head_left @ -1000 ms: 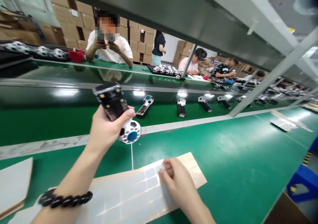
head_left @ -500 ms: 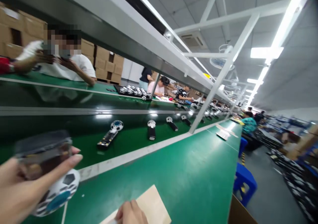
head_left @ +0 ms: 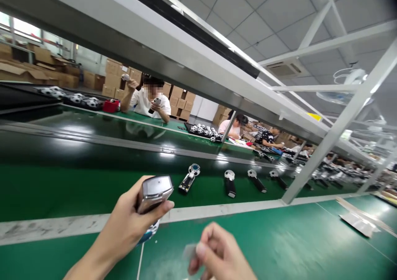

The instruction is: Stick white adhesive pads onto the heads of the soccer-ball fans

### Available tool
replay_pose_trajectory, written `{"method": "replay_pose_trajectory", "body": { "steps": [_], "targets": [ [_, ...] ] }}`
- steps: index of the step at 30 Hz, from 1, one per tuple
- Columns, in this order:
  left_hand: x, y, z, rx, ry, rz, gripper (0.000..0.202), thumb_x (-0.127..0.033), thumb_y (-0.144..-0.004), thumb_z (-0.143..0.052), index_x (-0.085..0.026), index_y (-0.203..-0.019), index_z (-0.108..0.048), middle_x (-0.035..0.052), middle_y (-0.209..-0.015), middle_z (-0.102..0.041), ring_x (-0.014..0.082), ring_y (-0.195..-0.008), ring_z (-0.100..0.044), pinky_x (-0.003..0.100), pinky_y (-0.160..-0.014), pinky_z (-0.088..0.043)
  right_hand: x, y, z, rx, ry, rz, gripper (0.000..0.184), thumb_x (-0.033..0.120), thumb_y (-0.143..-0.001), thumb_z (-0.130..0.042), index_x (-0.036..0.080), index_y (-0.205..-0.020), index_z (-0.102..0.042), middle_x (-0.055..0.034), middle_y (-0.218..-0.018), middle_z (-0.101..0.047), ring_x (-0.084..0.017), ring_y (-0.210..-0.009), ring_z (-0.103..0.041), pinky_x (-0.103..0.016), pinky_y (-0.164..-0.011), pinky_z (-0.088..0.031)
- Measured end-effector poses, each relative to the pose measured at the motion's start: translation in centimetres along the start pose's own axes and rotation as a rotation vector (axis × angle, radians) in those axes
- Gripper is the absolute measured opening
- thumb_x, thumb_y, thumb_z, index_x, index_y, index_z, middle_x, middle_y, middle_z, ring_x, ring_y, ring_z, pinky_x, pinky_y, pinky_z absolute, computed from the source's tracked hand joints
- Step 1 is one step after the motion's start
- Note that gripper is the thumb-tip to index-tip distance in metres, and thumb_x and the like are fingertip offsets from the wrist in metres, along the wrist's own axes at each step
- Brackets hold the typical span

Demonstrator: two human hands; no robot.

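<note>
My left hand is wrapped round the handle of a football-patterned handheld device. The handle's shiny, clear-looking end points up, and part of the round black-and-white head shows below my fingers. Low in the head view, my right hand pinches a small, translucent, film-like piece, blurred by motion. The two hands are apart, over the green bench. Beyond them, a similar device with its inner parts exposed lies on the dark green belt.
More football-headed devices, such as one with a black handle, lie in a row along the belt. A white post rises at the right. Overhead runs a long grey beam. A co-worker sits across the line holding devices.
The view has swung left. My left hand has turned the device so its handle end faces up. My right hand has lifted off the beige paper with the small piece between its fingers.
</note>
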State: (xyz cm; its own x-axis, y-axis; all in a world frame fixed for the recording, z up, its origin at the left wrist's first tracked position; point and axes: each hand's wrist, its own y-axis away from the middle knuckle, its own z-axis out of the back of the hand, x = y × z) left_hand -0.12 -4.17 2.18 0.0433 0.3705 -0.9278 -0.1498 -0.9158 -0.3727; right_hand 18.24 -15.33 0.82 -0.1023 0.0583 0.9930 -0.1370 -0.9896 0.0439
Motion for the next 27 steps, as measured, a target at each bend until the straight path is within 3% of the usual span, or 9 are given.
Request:
{"method": "replay_pose_trajectory", "body": {
  "steps": [3, 8, 12, 15, 18, 22, 27],
  "targets": [
    [-0.1, -0.1, 0.6, 0.026, -0.044, -0.105, 0.037, -0.051, -0.071, -0.079, -0.021, -0.087, -0.063, -0.0022, -0.069, -0.065, 0.0147, -0.059, -0.058, 0.021, -0.053, -0.047, 4.2, -1.4, -0.8, 0.043, -0.137, 0.068, 0.057, 0.07, -0.073, -0.079, 0.022, -0.08, -0.05, 0.0032, -0.059, -0.067, -0.012, -0.049, -0.064, -0.018, -0.043, -0.048],
    [0.3, -0.7, 2.3, 0.175, -0.26, -0.433, 0.019, -0.03, -0.077, -0.074, -0.022, -0.093, -0.066, -0.0018, -0.081, -0.07, 0.0131, -0.066, -0.063, 0.02, -0.06, -0.048, 8.2, -1.7, -3.0, 0.091, -0.306, 0.113, 0.044, 0.052, -0.075, -0.086, 0.02, -0.076, -0.056, 0.0051, -0.054, -0.067, -0.007, -0.042, -0.057, -0.015, -0.04, -0.05],
    [0.6, -1.0, 3.0, 0.252, -0.373, -0.559, 0.02, -0.02, -0.079, -0.069, -0.024, -0.098, -0.063, -0.0035, -0.084, -0.07, 0.0108, -0.068, -0.062, 0.019, -0.062, -0.045, 8.1, -1.7, -3.6, 0.091, -0.375, 0.065, 0.041, 0.044, -0.071, -0.091, 0.018, -0.069, -0.059, 0.0062, -0.05, -0.066, -0.006, -0.037, -0.054, -0.014, -0.037, -0.051],
    [0.5, -0.9, 3.0, 0.285, -0.399, -0.604, 0.02, -0.018, -0.081, -0.066, -0.024, -0.099, -0.061, -0.0037, -0.084, -0.069, 0.0104, -0.067, -0.061, 0.019, -0.061, -0.044, 7.3, -2.2, -3.3, 0.167, -0.394, 0.062, 0.038, 0.041, -0.076, -0.089, 0.018, -0.071, -0.059, 0.0065, -0.05, -0.067, -0.005, -0.035, -0.056, -0.012, -0.036, -0.051],
    [0.3, -0.9, 2.9, 0.319, -0.419, -0.603, 0.02, -0.016, -0.082, -0.063, -0.024, -0.1, -0.061, -0.0032, -0.085, -0.069, 0.0106, -0.068, -0.061, 0.019, -0.061, -0.044, 7.0, -2.5, -3.1, 0.232, -0.422, 0.068, 0.035, 0.038, -0.079, -0.087, 0.018, -0.072, -0.059, 0.0068, -0.051, -0.068, -0.005, -0.036, -0.058, -0.012, -0.036, -0.052],
    [0.0, -0.9, 2.9, 0.351, -0.421, -0.599, 0.018, -0.016, -0.083, -0.062, -0.024, -0.099, -0.06, -0.004, -0.084, -0.069, 0.0098, -0.067, -0.061, 0.019, -0.062, -0.044, 7.2, -2.3, -3.2, 0.174, -0.448, 0.051, 0.035, 0.036, -0.076, -0.089, 0.018, -0.071, -0.06, 0.0079, -0.049, -0.067, -0.004, -0.034, -0.056, -0.011, -0.036, -0.051],
    [-0.2, -0.8, 2.9, 0.361, -0.409, -0.596, 0.016, -0.02, -0.084, -0.065, -0.023, -0.098, -0.061, -0.0024, -0.083, -0.069, 0.0112, -0.067, -0.062, 0.02, -0.062, -0.045, 6.9, -2.3, -3.1, 0.227, -0.454, 0.058, 0.033, 0.036, -0.078, -0.087, 0.019, -0.073, -0.06, 0.0075, -0.049, -0.068, -0.006, -0.034, -0.059, -0.012, -0.036, -0.052]
  ]
}}
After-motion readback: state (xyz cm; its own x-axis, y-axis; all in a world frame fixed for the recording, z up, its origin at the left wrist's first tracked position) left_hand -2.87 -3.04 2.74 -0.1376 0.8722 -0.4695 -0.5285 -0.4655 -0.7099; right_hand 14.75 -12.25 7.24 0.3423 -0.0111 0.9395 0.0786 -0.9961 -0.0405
